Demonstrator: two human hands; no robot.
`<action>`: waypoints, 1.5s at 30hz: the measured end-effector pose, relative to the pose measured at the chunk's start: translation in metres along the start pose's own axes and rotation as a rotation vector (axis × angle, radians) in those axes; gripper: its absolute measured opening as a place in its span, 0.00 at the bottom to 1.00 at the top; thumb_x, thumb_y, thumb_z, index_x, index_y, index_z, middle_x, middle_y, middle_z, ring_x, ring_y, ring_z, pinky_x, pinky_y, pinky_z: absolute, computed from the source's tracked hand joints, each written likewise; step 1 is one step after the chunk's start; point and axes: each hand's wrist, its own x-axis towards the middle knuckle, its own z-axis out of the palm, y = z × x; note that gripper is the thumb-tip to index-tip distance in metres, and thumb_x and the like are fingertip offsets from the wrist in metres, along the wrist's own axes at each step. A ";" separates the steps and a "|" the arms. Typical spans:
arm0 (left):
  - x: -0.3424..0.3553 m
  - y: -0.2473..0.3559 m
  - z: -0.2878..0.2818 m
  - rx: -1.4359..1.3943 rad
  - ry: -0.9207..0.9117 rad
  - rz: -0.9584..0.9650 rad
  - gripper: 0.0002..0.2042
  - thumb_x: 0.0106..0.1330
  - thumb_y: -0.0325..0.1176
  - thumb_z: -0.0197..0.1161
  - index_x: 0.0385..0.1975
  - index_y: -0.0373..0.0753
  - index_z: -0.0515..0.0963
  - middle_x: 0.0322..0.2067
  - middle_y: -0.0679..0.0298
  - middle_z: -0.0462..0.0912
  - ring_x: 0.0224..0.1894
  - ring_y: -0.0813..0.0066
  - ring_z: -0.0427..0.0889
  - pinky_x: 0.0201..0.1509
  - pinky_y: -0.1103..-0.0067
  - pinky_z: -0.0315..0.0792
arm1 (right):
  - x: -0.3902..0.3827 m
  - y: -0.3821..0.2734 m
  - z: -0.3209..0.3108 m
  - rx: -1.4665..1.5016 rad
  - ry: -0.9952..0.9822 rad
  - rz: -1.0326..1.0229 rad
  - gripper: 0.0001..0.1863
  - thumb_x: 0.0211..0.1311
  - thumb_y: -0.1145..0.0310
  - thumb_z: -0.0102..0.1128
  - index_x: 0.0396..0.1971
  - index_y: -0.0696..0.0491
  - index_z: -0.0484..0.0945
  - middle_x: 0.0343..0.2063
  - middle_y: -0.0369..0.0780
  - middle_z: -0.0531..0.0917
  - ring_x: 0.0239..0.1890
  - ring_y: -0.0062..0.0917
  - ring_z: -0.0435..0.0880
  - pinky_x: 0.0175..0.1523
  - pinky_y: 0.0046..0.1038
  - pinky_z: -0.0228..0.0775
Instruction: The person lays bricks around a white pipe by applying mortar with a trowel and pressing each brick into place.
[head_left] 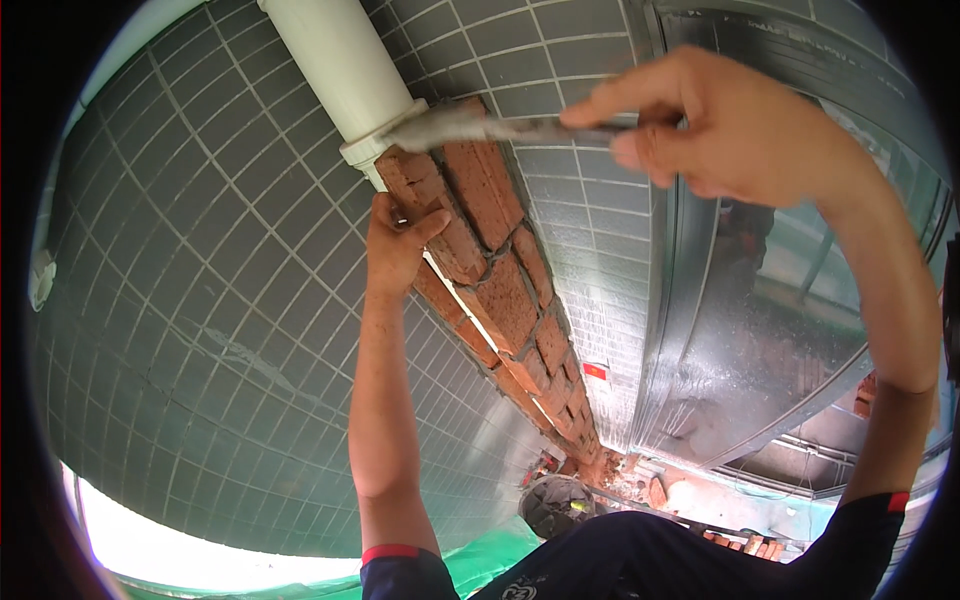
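My left hand [400, 245] grips the side of a red brick [432, 215] at the upper left of a narrow brick column, its thumb across the brick's face. Its other fingers are partly hidden beside the white pipe [335, 70]. My right hand [735, 125] is closed round a trowel [455, 128], smeared by motion, whose grey blade reaches left over the tops of the bricks, close to the pipe collar. Another red brick [482, 190] sits to the right of the gripped one, with grey mortar between them.
Grey tiled wall [200, 200] spreads on the left. A metal-framed window [740, 300] stands to the right. Far below lie a dark bucket [555, 505], rubble [650, 485] and stacked bricks [745, 545]. Green netting [490, 555] hangs near the lower edge.
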 end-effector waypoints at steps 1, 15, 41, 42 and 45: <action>0.000 0.000 0.000 -0.001 0.000 0.000 0.23 0.47 0.28 0.73 0.41 0.36 0.69 0.37 0.60 0.76 0.39 0.70 0.76 0.46 0.76 0.73 | -0.001 0.002 0.002 -0.001 0.000 0.001 0.22 0.59 0.66 0.56 0.53 0.57 0.75 0.20 0.36 0.77 0.15 0.13 0.70 0.17 0.20 0.59; 0.000 -0.001 0.000 0.037 -0.017 0.013 0.20 0.51 0.29 0.72 0.39 0.35 0.68 0.33 0.62 0.76 0.36 0.72 0.76 0.43 0.77 0.73 | -0.086 0.122 0.277 1.204 0.128 0.188 0.22 0.70 0.46 0.43 0.28 0.51 0.67 0.14 0.28 0.62 0.13 0.12 0.59 0.17 0.18 0.52; -0.003 -0.003 0.000 0.046 0.000 0.073 0.19 0.52 0.32 0.72 0.35 0.36 0.66 0.32 0.60 0.78 0.34 0.73 0.78 0.38 0.78 0.73 | -0.040 0.103 0.350 1.349 0.172 0.222 0.26 0.68 0.39 0.40 0.28 0.50 0.63 0.12 0.29 0.57 0.11 0.13 0.53 0.16 0.20 0.48; -0.004 -0.003 0.000 0.044 0.004 0.082 0.19 0.52 0.32 0.72 0.35 0.36 0.66 0.32 0.60 0.78 0.34 0.73 0.78 0.38 0.78 0.73 | -0.032 0.105 0.343 1.302 0.241 0.147 0.27 0.67 0.38 0.40 0.28 0.50 0.63 0.11 0.29 0.57 0.11 0.13 0.53 0.16 0.20 0.47; -0.009 0.007 0.005 -0.003 -0.006 0.114 0.19 0.52 0.31 0.72 0.35 0.35 0.66 0.30 0.60 0.78 0.33 0.74 0.78 0.36 0.79 0.73 | -0.017 0.098 0.309 1.194 0.293 0.122 0.28 0.67 0.38 0.40 0.27 0.50 0.65 0.11 0.30 0.61 0.11 0.13 0.55 0.15 0.19 0.48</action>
